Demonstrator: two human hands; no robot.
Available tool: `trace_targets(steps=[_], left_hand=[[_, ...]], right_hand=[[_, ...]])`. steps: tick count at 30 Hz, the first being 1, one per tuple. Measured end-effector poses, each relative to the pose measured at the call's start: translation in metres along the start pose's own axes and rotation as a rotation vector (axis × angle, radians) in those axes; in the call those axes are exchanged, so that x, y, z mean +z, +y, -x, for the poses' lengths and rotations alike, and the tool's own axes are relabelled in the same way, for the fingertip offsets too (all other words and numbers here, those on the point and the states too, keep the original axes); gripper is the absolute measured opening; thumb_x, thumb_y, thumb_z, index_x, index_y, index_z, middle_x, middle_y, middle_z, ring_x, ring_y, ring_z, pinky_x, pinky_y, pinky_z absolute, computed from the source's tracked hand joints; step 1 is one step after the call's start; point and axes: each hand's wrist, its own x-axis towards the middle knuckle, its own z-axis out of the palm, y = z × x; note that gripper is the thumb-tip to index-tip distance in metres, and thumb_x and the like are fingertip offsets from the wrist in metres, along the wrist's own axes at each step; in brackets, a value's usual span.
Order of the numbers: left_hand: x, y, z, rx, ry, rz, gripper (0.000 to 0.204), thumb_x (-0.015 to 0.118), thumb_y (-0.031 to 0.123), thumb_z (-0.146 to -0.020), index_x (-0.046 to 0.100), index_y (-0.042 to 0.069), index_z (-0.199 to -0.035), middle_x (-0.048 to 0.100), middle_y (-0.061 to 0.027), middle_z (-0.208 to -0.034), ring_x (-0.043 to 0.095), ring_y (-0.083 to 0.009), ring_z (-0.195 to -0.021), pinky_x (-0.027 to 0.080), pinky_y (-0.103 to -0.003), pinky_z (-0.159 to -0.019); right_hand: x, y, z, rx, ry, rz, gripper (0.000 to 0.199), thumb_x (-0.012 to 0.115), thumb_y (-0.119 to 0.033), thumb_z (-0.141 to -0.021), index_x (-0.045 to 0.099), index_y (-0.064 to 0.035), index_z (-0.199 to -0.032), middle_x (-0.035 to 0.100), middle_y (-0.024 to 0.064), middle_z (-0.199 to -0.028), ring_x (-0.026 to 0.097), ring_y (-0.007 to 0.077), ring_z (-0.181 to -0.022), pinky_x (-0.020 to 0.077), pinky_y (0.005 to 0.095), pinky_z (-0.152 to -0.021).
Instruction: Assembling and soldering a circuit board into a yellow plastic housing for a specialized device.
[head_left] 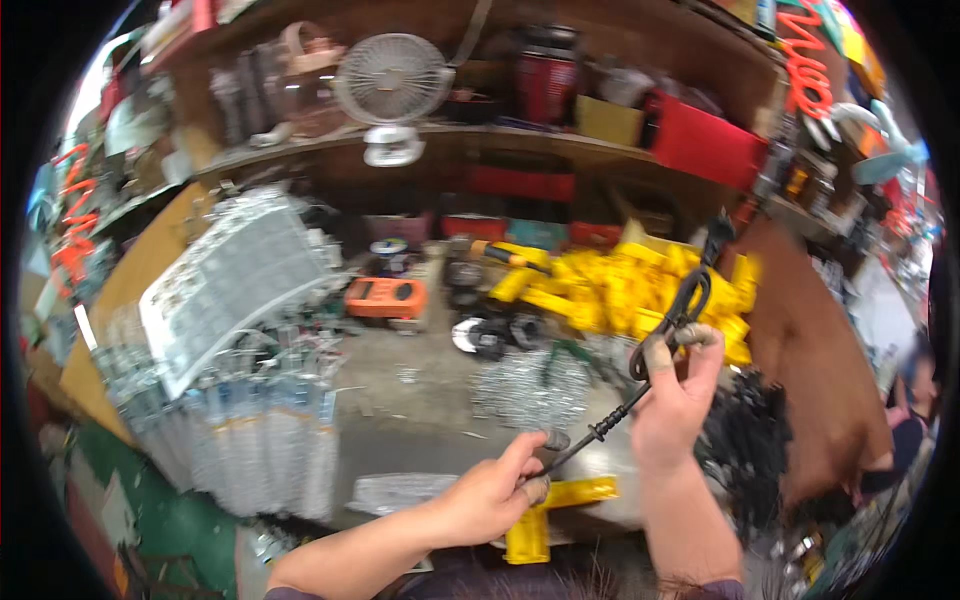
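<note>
A black power cord (606, 424) with a ribbed strain relief stretches between my two hands over the near part of the bench. My left hand (500, 487) pinches its lower end between thumb and fingers. Higher and to the right, my right hand (679, 395) grips the coiled bundle of the same cord, whose plug end rises above the fingers. Just beyond and below my left hand lie yellow plastic housing pieces (530, 535), partly covered by that hand. A heap of similar yellow plastic housings (620, 285) sits behind my right hand.
A pile of small metal screws or pins (530, 390) lies mid-bench. An orange multimeter (386, 298) stands behind it. Clear plastic-wrapped parts (240, 450) and a tilted white tray (235, 280) fill the left side. Black cords (748, 430) are heaped at right. A fan (393, 80) stands on the shelf.
</note>
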Motion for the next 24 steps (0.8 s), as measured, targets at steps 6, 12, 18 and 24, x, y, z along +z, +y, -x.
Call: trace_targets(steps=[6,12,18,24], left_hand=[[-0.058,-0.047,0.035,-0.016,0.159,-0.783,0.042,0.056,0.003,-0.081,0.051,0.004,-0.122,0.064,-0.0155,-0.101,0.062,-0.0379,-0.095,0.050,-0.046,-0.081],[-0.038,-0.077,0.061,0.328,0.652,-0.962,0.027,0.063,0.010,-0.073,0.063,0.011,-0.100,0.060,-0.0066,-0.112,0.055,-0.0262,-0.111,0.032,-0.050,-0.106],[-0.042,-0.091,0.066,0.225,0.688,-0.812,0.030,0.066,0.017,-0.069,0.061,0.009,-0.097,0.055,-0.0090,-0.123,0.050,-0.0293,-0.117,0.026,-0.056,-0.107],[-0.044,-0.089,0.060,0.271,0.606,-0.745,0.035,0.065,0.016,-0.067,0.061,0.009,-0.101,0.054,-0.0102,-0.124,0.046,-0.0307,-0.121,0.027,-0.056,-0.107]], right_hand=[[-0.040,0.069,0.043,0.424,-0.212,0.440,0.026,0.065,0.000,-0.084,0.044,-0.0078,-0.097,0.047,-0.0001,-0.091,0.046,0.0084,-0.085,0.0403,0.0250,-0.074],[-0.034,0.059,0.034,0.505,-0.402,0.749,0.006,0.062,-0.004,-0.089,0.059,0.0002,-0.092,0.060,0.0007,-0.077,0.051,0.0068,-0.069,0.0429,0.0243,-0.061],[0.103,0.102,0.011,0.023,-1.171,0.896,0.021,0.061,-0.017,-0.088,0.064,-0.0043,-0.105,0.061,0.0150,-0.100,0.060,0.0344,-0.095,0.0490,0.0393,-0.080],[0.210,0.192,0.029,-0.099,-1.273,0.878,0.024,0.061,-0.013,-0.084,0.062,-0.0033,-0.107,0.058,0.0172,-0.097,0.059,0.0379,-0.097,0.0495,0.0432,-0.082]])
